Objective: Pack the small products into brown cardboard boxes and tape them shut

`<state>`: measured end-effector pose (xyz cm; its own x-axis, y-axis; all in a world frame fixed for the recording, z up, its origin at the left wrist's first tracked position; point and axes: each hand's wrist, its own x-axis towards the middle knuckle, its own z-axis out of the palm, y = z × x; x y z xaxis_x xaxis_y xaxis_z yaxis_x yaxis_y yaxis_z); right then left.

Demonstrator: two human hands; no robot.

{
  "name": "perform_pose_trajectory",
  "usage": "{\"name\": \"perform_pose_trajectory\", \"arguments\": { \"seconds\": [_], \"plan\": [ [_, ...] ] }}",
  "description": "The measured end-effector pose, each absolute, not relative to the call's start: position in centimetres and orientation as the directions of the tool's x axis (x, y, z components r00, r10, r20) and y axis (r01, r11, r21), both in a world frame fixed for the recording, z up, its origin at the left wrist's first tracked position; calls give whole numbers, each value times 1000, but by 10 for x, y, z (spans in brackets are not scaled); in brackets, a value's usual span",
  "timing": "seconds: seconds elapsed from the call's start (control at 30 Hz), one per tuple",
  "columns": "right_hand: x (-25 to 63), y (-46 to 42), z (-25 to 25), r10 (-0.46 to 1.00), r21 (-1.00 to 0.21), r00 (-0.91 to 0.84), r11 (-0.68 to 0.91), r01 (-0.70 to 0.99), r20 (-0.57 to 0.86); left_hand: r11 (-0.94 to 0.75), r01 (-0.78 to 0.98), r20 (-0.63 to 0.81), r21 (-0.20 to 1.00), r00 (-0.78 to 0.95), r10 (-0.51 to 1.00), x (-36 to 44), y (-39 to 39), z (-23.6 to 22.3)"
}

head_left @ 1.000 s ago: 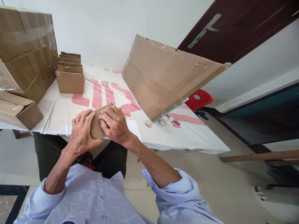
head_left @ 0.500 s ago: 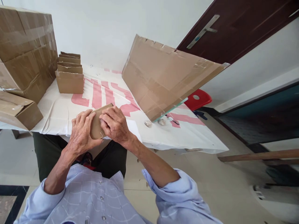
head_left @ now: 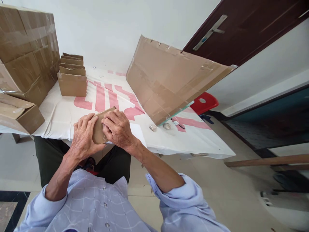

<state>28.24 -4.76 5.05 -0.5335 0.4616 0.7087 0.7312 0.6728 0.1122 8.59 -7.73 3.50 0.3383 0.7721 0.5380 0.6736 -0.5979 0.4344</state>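
Observation:
A small brown cardboard box [head_left: 98, 131] is at the table's front edge, between my hands. My left hand [head_left: 83, 137] grips it from the left, fingers along the far side and thumb at the near end. Curled closed over its right part, my right hand [head_left: 118, 129] has its fingertips pressed together on the top face. A clear, shiny bit shows below those fingertips; what they pinch is too hidden to name. Under the right wrist lies a white sheet [head_left: 139, 133].
Several open-topped small cartons [head_left: 72, 85] stand in a row, back left, beside a large taped carton [head_left: 31, 51]. A closed carton [head_left: 21, 114] lies front left. A big cardboard panel [head_left: 169, 80] leans at right, near two rolls of clear tape [head_left: 166, 126] and scissors [head_left: 178, 123].
My right hand has shifted very slightly left over the box. My left hand keeps its grip, and the box stays in place.

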Motion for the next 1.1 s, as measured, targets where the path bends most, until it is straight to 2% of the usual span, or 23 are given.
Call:
{"name": "perform_pose_trajectory", "arguments": {
  "seconds": [0.2, 0.37, 0.53, 0.63, 1.1],
  "plan": [
    [281, -48, 54, 424, 153, -549, 675, 722, 720, -600, 670, 535, 437, 342, 773, 85, -78, 36],
    [282, -48, 54, 471, 102, -539, 680, 726, 698, -612, 666, 543, 426, 353, 762, 83, -78, 34],
    [284, -47, 51, 433, 49, -494, 713, 699, 754, -614, 659, 543, 435, 352, 762, 83, -76, 33],
    [285, -47, 50, 394, 58, -470, 714, 698, 790, -615, 664, 549, 426, 350, 759, 85, -76, 33],
    [284, -46, 51, 421, 84, -523, 715, 694, 741, -617, 676, 565, 403, 347, 749, 85, -77, 32]
  ]
}}
